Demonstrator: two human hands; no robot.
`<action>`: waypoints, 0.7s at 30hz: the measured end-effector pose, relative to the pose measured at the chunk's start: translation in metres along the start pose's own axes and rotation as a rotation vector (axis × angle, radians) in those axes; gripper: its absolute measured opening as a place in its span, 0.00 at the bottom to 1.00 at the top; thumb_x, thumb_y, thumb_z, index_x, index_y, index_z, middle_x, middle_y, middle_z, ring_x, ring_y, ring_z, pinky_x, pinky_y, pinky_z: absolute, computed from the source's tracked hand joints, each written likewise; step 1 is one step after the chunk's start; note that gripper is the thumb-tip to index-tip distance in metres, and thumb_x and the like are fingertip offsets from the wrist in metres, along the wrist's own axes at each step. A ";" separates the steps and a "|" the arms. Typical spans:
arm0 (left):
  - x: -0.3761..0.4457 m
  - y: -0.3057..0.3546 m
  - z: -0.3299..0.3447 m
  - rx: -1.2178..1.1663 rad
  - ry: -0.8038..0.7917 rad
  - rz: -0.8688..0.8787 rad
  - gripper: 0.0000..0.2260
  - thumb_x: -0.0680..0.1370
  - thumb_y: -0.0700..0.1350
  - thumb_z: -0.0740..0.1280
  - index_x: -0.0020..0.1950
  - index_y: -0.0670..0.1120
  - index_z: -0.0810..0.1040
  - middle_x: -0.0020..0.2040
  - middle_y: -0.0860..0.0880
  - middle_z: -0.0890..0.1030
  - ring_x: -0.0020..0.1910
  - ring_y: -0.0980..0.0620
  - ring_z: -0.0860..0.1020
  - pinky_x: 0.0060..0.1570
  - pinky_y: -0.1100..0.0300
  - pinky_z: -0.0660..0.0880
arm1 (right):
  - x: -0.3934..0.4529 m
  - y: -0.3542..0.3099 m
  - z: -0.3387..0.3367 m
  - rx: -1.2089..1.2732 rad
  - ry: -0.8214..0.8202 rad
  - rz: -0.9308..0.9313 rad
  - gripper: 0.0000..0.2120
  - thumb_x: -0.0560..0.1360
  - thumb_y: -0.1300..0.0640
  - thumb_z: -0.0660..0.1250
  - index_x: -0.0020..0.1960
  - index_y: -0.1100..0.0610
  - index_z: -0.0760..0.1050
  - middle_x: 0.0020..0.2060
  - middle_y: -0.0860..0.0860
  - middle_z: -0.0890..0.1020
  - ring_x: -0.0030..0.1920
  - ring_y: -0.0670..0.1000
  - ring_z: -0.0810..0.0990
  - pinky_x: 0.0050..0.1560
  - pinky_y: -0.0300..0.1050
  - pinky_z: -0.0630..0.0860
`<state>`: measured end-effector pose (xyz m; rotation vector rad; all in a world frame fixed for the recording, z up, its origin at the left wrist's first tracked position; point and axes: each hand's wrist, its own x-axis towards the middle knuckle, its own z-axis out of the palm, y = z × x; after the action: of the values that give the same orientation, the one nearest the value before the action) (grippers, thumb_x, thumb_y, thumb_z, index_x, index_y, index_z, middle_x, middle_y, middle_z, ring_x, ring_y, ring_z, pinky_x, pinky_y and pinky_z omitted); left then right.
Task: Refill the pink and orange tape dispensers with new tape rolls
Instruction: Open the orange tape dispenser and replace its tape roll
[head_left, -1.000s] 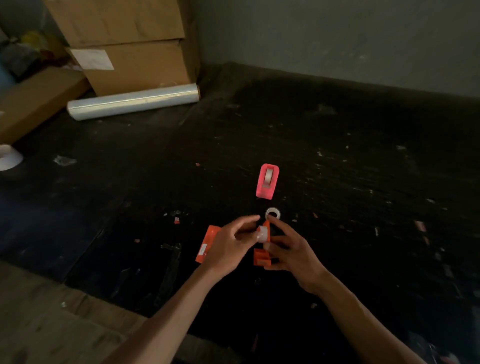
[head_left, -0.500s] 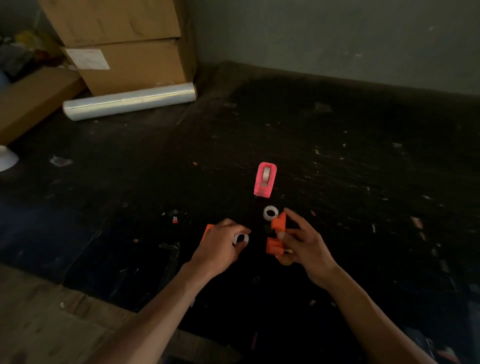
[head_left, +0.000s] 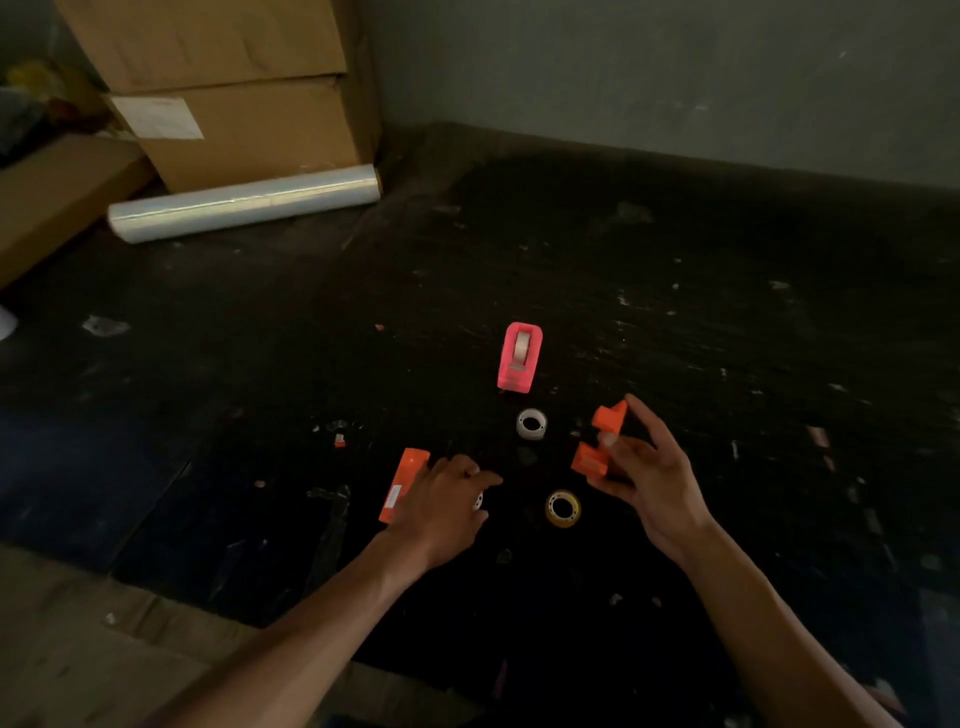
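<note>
The pink tape dispenser (head_left: 519, 356) stands on the dark floor with a tape roll in it. A white empty core (head_left: 531, 423) lies just in front of it. My right hand (head_left: 644, 467) holds the orange tape dispenser (head_left: 597, 447) up off the floor, tilted. My left hand (head_left: 441, 504) is low at the floor, fingers curled on a small white core (head_left: 478, 501) that mostly hides under them. A yellowish new tape roll (head_left: 562, 508) lies flat between my hands. An orange flat piece (head_left: 402, 483) lies by my left hand.
Stacked cardboard boxes (head_left: 234, 104) stand at the back left, with a roll of clear stretch film (head_left: 244, 202) lying before them. A grey wall (head_left: 675, 78) closes the back. Cardboard sheet (head_left: 78, 649) covers the near left floor. Small scraps litter the dark mat.
My hands have moved apart. The left hand took the white core out of the orange dispenser and lowered it to the floor; the right hand carried the dispenser to the right, uncovering the yellowish roll.
</note>
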<state>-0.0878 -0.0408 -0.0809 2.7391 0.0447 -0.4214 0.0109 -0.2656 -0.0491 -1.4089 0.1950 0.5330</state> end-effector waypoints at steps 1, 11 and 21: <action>0.000 0.003 0.001 -0.043 0.024 0.005 0.24 0.79 0.49 0.65 0.75 0.57 0.65 0.73 0.49 0.67 0.70 0.48 0.67 0.70 0.49 0.66 | 0.000 -0.001 -0.003 0.014 0.014 -0.003 0.29 0.77 0.61 0.68 0.74 0.44 0.64 0.56 0.55 0.83 0.50 0.55 0.86 0.50 0.57 0.81; 0.020 0.053 0.027 -0.216 0.104 0.182 0.28 0.78 0.50 0.66 0.77 0.56 0.60 0.73 0.50 0.65 0.70 0.48 0.66 0.69 0.50 0.65 | -0.007 -0.004 -0.017 0.093 0.087 -0.031 0.29 0.78 0.61 0.67 0.74 0.44 0.63 0.57 0.57 0.81 0.50 0.53 0.84 0.51 0.57 0.80; 0.080 0.048 -0.003 -0.136 0.097 -0.047 0.31 0.79 0.44 0.65 0.78 0.55 0.55 0.78 0.45 0.56 0.74 0.41 0.60 0.70 0.44 0.66 | -0.014 -0.007 -0.021 0.099 0.088 -0.033 0.29 0.78 0.61 0.67 0.75 0.45 0.63 0.58 0.56 0.81 0.51 0.55 0.84 0.50 0.57 0.81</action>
<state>-0.0063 -0.0865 -0.0850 2.6268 0.1568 -0.2869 0.0059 -0.2902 -0.0400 -1.3375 0.2656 0.4289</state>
